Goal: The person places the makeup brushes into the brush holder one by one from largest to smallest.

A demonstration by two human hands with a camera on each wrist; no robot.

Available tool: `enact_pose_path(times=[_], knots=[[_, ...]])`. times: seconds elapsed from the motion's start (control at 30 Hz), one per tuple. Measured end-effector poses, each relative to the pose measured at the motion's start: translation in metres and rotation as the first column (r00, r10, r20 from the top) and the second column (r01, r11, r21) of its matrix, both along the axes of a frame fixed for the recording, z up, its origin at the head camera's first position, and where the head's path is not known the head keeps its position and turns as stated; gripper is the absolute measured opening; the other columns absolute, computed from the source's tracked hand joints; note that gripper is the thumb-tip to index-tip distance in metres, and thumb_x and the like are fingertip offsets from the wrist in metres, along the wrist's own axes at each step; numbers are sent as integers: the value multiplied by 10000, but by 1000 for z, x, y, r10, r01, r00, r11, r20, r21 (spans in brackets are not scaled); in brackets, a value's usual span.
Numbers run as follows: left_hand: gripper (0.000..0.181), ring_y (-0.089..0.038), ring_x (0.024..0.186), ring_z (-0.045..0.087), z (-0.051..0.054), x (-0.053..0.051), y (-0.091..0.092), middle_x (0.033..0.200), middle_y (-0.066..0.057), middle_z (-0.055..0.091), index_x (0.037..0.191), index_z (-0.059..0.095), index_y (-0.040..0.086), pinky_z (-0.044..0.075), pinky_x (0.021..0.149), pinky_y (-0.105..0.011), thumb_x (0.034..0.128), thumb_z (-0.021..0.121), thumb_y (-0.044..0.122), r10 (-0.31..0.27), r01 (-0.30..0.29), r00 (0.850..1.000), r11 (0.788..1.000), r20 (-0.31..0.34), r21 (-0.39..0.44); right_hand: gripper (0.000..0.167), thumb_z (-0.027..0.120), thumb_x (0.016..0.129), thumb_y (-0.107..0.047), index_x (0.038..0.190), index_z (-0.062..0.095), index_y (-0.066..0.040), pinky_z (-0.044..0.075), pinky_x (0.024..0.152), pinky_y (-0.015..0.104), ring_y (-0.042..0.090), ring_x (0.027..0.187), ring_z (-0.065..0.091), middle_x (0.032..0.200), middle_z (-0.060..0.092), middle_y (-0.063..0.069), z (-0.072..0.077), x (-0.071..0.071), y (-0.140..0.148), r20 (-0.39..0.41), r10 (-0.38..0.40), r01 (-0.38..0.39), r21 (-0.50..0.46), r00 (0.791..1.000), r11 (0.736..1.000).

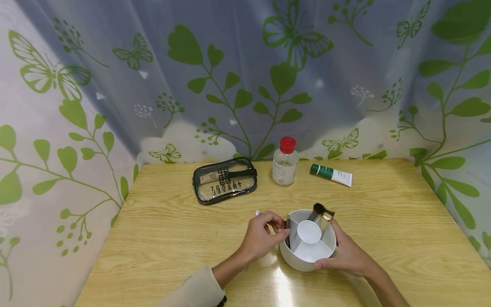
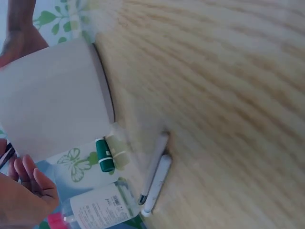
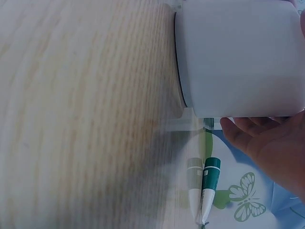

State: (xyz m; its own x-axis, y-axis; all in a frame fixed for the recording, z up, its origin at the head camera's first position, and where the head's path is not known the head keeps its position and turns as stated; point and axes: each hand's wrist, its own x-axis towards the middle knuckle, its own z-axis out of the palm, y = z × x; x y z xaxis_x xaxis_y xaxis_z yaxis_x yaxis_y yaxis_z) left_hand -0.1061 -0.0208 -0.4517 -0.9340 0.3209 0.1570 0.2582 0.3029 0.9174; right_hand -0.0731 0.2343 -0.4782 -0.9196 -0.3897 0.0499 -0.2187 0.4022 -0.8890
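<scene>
A round white organizer with divided compartments stands on the table. My right hand grips its right side, thumb at the near rim; in the right wrist view the fingers wrap along its wall. At the left compartment, my left hand pinches a slim dark stick, its lower part inside the organizer. The stick's kind cannot be made out. Two makeup brushes, a dark-bristled brush and a gold-and-dark brush, stand in the far compartments. The near compartment shows a bare floor.
A clear travel pouch lies at the back left. Beside it stands a red-capped bottle, then a green-and-white tube lies to the right. A white pen-shaped stick lies behind my left hand. A patterned curtain borders the table.
</scene>
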Motion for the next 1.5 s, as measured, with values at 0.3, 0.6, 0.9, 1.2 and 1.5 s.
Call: enact_pose_path(times=[0.3, 0.6, 0.9, 1.2, 1.5], knots=[[110, -140, 730, 539, -9, 6, 1, 828, -23, 630, 828, 711, 92, 437, 625, -188, 758, 755, 165, 17, -19, 988, 1000, -151, -14, 1089, 870, 611, -164, 1475, 208, -172, 472, 827, 220, 24, 1002, 557, 1219, 560, 98, 0, 0, 0, -2, -15, 15, 17, 1000, 1000], [146, -173, 731, 566, -10, 3, 1, 837, -49, 643, 874, 667, 80, 481, 605, -210, 755, 743, 116, 38, -38, 979, 999, -202, 4, 1092, 870, 616, -168, 1479, 202, -188, 471, 831, 220, 30, 1010, 560, 1227, 553, 103, 0, 0, 0, -2, -7, 7, 8, 1000, 1000], [248, -195, 786, 602, -7, -4, -12, 872, -73, 665, 979, 653, 51, 510, 648, -268, 791, 748, 181, 16, -15, 992, 1000, -126, 11, 1100, 872, 605, -158, 1480, 207, -202, 464, 867, 227, 29, 1033, 556, 1235, 557, 91, 0, 0, 0, -19, -5, 5, 6, 1000, 1000], [145, -200, 825, 658, -13, -20, -37, 888, -85, 704, 957, 676, 42, 537, 669, -218, 845, 688, 132, 49, -54, 994, 998, -101, -39, 1091, 869, 604, -158, 1476, 215, -198, 459, 874, 226, 24, 1038, 549, 1234, 555, 84, 0, 0, 0, -14, -12, 12, 14, 1000, 1000], [69, -166, 753, 664, -23, -31, -54, 822, -71, 715, 880, 696, 57, 514, 634, -175, 841, 676, 110, 79, -86, 996, 986, -50, -144, 1102, 870, 599, -150, 1478, 208, -194, 468, 859, 230, 30, 1019, 556, 1222, 557, 94, 1, 0, -1, -6, -18, 19, 17, 1000, 1000]])
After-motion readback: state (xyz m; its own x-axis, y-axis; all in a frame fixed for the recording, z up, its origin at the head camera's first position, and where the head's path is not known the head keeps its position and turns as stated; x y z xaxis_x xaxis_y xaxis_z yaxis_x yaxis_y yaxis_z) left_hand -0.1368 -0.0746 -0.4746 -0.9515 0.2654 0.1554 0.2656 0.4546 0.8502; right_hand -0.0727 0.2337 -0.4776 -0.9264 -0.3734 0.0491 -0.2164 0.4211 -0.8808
